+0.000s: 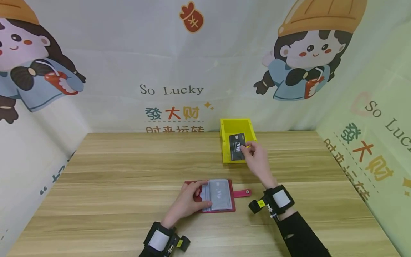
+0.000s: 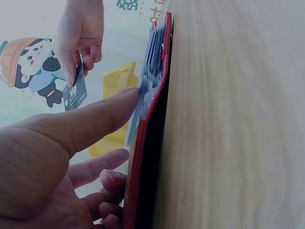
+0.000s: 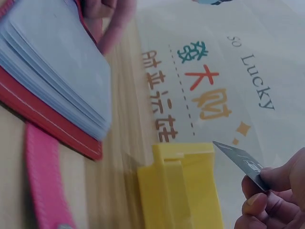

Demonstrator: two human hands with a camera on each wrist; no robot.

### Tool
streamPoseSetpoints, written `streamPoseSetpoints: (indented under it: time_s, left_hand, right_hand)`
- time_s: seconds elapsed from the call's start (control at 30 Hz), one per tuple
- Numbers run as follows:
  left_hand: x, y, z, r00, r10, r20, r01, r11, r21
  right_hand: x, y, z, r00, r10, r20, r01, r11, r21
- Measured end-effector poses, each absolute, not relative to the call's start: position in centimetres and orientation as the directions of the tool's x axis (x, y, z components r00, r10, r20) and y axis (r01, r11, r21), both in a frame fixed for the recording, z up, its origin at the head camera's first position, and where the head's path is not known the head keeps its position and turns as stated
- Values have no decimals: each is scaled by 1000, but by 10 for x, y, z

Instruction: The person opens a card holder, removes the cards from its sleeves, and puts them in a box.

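A red card holder (image 1: pixel 233 208) lies open on the table, with clear plastic sleeves (image 1: pixel 221 194) inside and a pink snap strap (image 1: pixel 242 193) out to its right. Across its left side rests my left hand (image 1: pixel 187 200); thumb and index finger, fairly straight, press on the sleeves. The other fingers bend loosely by the cover's edge in the left wrist view. My right hand (image 1: pixel 258 162) pinches a black VIP card (image 1: pixel 237 151) by its edge between thumb and fingers. Tilted, the card is held over the yellow bin (image 1: pixel 226 160). The bin's inside is partly hidden behind it.
The yellow bin stands at the table's back edge, right of centre. Printed cloth (image 1: pixel 112 71) hangs behind and along both sides of the wooden table (image 1: pixel 128 171). Wood surface extends left and right of the card holder.
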State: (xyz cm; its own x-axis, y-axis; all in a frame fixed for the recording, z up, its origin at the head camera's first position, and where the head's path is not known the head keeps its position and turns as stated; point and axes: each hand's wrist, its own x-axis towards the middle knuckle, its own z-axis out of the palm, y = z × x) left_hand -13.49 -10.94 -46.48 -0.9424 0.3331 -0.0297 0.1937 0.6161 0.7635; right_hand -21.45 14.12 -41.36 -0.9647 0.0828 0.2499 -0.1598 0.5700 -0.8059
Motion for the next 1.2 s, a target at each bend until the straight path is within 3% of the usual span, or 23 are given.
streamPoseSetpoints:
  time_s: [0.53,0.77,1.0,1.2]
  left_hand:
    - [-135,-109,-464,-943,332,-33,190,616,765]
    - [-136,-109,-465,-943,330,-40,188,628,756]
    - [-136,-109,-464,-943,331,-36,191,627,755]
    - [-136,-108,-462,-942,334,-42,188,627,756]
  right_hand:
    - [-265,132,-390,-994,-1,112,-70,787,-614]
    - [-276,123,-399,-991,-53,125,-110,855,-507]
    - [-284,114,-408,-996,-60,60,-80,896,-436]
    - [-288,110,-414,-999,-49,6,-47,896,-442]
